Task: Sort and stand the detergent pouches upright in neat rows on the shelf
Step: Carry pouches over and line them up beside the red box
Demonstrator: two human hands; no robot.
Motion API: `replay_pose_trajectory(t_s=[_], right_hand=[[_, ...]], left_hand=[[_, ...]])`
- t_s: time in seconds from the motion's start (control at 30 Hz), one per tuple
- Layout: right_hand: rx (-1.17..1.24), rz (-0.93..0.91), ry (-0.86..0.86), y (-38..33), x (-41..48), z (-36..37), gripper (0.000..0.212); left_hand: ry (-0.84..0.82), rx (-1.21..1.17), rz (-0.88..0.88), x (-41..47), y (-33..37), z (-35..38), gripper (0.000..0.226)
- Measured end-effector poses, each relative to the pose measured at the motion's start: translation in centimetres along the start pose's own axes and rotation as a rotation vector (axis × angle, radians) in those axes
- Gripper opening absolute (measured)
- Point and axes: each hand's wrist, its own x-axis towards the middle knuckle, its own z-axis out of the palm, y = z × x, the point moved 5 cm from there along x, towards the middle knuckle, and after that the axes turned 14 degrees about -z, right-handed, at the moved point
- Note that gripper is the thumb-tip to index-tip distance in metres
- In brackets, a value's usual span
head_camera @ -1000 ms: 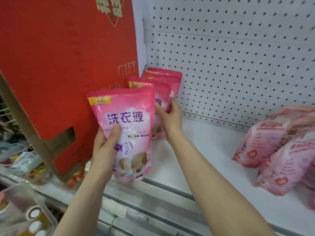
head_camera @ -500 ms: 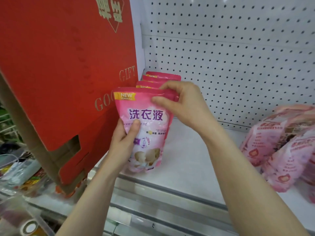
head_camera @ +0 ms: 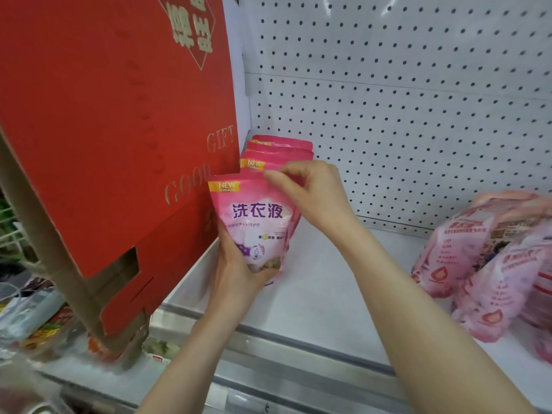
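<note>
On the shelf (head_camera: 328, 294) beside a red box (head_camera: 104, 130), left hand (head_camera: 239, 273) grips the pouch (head_camera: 257, 213) low, right hand (head_camera: 316, 195) pinches its top.

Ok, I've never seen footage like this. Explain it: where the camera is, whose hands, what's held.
There is no machine: a person wears one camera on the head, looking down at their own bare hands. The left hand grips the lower end of a pink detergent pouch; the right hand pinches its top edge. Behind it more pouches stand in a row on the white shelf, beside a red gift box. A heap of other pink pouches lies at the right.
</note>
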Motion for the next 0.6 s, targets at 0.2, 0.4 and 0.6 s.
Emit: replay_pose_trajectory(t_s=[0.2,0.4,0.6], right_hand=[[-0.005,0.065,0.048,0.5,0.3,-0.2,0.037],[-0.082,0.257,-0.091,2.5,2.5,-2.3,0.034],[-0.144,0.373,-0.355,3.4,4.4,-1.3,0.014]], left_hand=[[-0.169,-0.052,-0.070,2.2,-1.4,0.0,0.104],[-0.047,0.052,-0.042,1.3,-1.8,-0.5,0.137],[0.016,0.262,0.012,0.3,-0.9,0.0,0.140]])
